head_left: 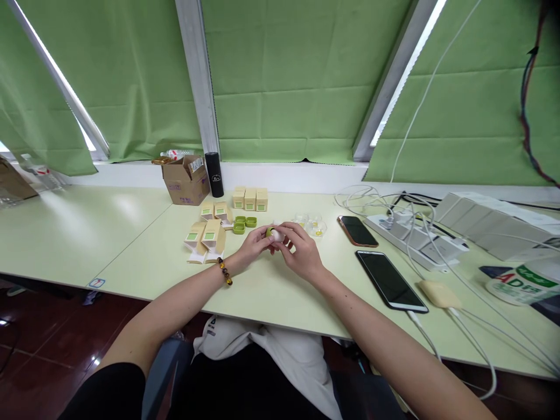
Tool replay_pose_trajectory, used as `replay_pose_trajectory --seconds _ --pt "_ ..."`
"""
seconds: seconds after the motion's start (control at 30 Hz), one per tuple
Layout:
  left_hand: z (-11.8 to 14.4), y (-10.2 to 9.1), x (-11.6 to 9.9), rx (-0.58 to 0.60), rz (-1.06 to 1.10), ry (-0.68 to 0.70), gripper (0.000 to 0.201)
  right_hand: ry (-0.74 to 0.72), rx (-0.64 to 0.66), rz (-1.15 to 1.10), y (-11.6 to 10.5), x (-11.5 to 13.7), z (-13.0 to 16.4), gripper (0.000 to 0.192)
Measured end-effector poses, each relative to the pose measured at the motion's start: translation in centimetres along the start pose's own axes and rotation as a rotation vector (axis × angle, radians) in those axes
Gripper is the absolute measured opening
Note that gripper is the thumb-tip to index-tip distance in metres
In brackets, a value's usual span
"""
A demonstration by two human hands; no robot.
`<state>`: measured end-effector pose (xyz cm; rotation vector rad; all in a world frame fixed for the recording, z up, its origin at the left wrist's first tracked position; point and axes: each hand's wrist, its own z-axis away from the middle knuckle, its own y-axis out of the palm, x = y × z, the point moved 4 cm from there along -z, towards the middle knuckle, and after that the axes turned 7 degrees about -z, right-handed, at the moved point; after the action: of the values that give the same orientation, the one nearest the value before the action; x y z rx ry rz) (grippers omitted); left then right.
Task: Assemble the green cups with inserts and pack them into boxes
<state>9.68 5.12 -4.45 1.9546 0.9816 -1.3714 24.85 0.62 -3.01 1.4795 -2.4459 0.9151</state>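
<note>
In front of me, both hands meet over a small round white-and-green piece (276, 234), held a little above the table. My left hand (251, 246), below a beaded bracelet, is closed round its green side. My right hand (303, 251) grips the white side with bent fingers; the fingers hide part of it. Several small green square containers (239, 227) lie just beyond my left hand. Small cream boxes (210, 234), some with open flaps, stand left of them. Clear plastic pieces with yellow spots (318, 231) lie beyond my right hand.
Closed cream boxes (249, 199), a cardboard carton (187, 181) and a black bottle (214, 175) stand at the back. On the right lie two phones (389, 280), a power strip (420, 245) with tangled white cables, a cream case (440, 294), white boxes (499, 224) and a labelled tub (525, 283).
</note>
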Motion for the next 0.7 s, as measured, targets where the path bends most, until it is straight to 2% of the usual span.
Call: replay_pose_trajectory --seconds 0.17,0.37,0.6,0.7 --pt "-0.07 0.13 -0.35 -0.002 -0.001 0.006 0.045 -0.034 0.035 -0.002 0.16 0.14 0.07 0.036" --pt "-0.29 0.19 -0.17 -0.055 -0.145 0.077 0.051 -0.083 0.019 -0.012 0.24 -0.16 0.24 0.036" --pt "0.18 0.75 -0.47 -0.194 -0.251 0.118 0.057 -0.160 -0.010 0.038 0.51 -0.40 0.13 0.036" --pt "0.42 0.91 -0.59 -0.212 -0.239 0.123 0.058 -0.180 -0.025 0.062 0.44 -0.32 0.20 0.038"
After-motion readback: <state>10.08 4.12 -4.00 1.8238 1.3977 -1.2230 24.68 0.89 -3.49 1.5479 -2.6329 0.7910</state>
